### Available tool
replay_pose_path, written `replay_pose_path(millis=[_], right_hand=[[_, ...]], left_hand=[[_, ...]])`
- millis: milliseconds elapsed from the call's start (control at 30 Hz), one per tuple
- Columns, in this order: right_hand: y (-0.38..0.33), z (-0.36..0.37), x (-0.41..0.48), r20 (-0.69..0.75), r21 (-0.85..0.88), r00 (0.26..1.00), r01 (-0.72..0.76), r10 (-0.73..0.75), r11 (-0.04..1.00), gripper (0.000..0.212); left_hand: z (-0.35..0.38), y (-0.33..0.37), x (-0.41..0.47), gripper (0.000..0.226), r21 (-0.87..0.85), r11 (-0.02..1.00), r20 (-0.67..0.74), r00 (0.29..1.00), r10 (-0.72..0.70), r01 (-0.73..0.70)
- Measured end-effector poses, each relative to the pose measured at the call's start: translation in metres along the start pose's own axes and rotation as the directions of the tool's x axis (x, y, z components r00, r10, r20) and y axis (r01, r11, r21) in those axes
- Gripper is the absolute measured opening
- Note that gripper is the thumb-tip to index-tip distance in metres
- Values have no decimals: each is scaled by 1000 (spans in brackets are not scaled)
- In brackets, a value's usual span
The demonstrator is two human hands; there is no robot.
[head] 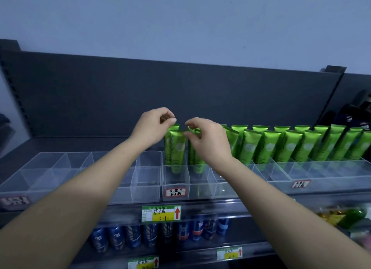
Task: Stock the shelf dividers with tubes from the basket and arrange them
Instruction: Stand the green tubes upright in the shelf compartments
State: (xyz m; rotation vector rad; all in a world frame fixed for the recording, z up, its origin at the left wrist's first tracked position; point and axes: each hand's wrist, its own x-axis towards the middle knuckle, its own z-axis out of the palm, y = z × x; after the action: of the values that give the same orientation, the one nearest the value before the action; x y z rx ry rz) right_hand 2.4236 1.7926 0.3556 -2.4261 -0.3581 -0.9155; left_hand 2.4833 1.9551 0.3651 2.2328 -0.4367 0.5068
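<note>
While both hands are hovering over the tops of the green tubes, the risk is sitting right in that narrow slot behind the handwritten red-bordered label (176,192). The left hand (153,128) is curling thumb against forefinger just above the crimped top of the front tube (177,148), which is standing upright in the clear divider tray (148,180) directly behind that label; whether the grip is actually pinching the crimp or closing on air, I cannot tell. The right hand (206,140) is pinching down at the top of the neighbouring tube (193,146), one slot right of the label, fingers half-closed, contact likewise unclear. Farther right of the label, the row of tubes (289,146) is leaning noticeably to one side, and that is the warning sign: these tubes are tall, light and standing on small caps, so a sideways nudge from either wrist could be tipping one into the next and starting a domino lean. Left of the label the compartments are standing bare, so nothing is bracing that side. A pull upward instead of a gentle straightening could also be lifting a tube clear out of its slot. The basket is not in view.
</note>
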Motion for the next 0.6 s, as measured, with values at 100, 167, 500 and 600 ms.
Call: replay_pose_path(millis=[100, 167, 500, 600], right_hand=[[1, -14, -4, -46, -30, 999, 11, -13, 999, 20], [6, -25, -9, -66, -96, 998, 6, -13, 995, 19], [69, -117, -69, -107, -508, 992, -115, 70, 854, 23], [93, -153, -100, -34, -613, 967, -218, 251, 759, 31]], left_hand=[[0, 14, 1, 12, 64, 995, -19, 997, 80, -79], [1, 27, 2, 17, 147, 977, 1, 988, 156, -155], [59, 121, -18, 32, 437, 724, 259, 845, 468, -534], [87, 150, -33, 32, 458, 646, 329, 792, 514, -610]])
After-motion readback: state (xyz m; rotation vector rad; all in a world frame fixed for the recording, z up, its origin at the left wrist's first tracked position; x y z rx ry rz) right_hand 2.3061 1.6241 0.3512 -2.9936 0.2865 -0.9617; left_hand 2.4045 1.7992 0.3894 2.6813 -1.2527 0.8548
